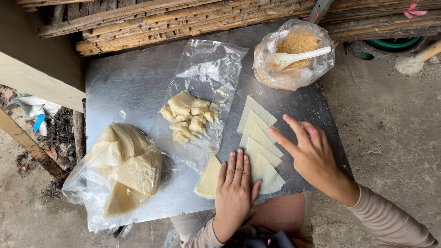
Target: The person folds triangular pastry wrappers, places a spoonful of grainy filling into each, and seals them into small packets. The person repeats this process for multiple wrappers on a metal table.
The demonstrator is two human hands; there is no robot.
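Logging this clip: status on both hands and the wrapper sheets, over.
Left hand flat, pressing the triangular wrapper sheets. Right hand open, fingers on the fanned row. Dough pieces on plastic alongside, clear of both hands.

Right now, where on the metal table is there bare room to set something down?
Bare metal table shows at the far left, between the clear sheet and the bagged wrappers. It is crowded on the right, with wrapper triangles, both hands and the crumb bag.
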